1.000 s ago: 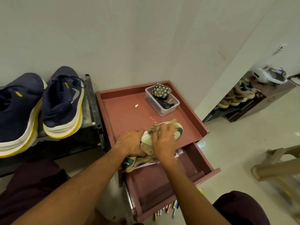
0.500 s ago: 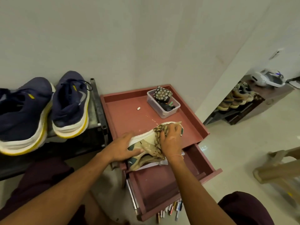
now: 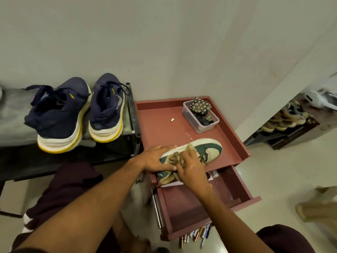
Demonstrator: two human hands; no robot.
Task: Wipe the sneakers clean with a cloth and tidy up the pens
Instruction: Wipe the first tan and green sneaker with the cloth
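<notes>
A green and cream sneaker [image 3: 209,147] lies on its side at the front edge of the red cabinet top [image 3: 160,132]. My left hand [image 3: 156,158] grips its heel end, thumb under and fingers over the sole. My right hand [image 3: 191,167] presses a crumpled tan cloth [image 3: 179,157] against the middle of the shoe. Two navy sneakers [image 3: 73,114] with yellow soles stand on the dark rack at the left. Several pens [image 3: 197,234] lie on the floor under the open drawer [image 3: 191,207].
A clear plastic box [image 3: 202,123] with a patterned pouch sits at the back right of the cabinet top, a small white bit [image 3: 172,119] beside it. The wall rises just behind. At the right are a shoe rack [image 3: 284,121] and a chair [image 3: 321,207].
My right hand with the cloth has slid back from the toe towards the middle of the sneaker, baring the toe. My left hand keeps hold of the heel. The camera has shifted.
</notes>
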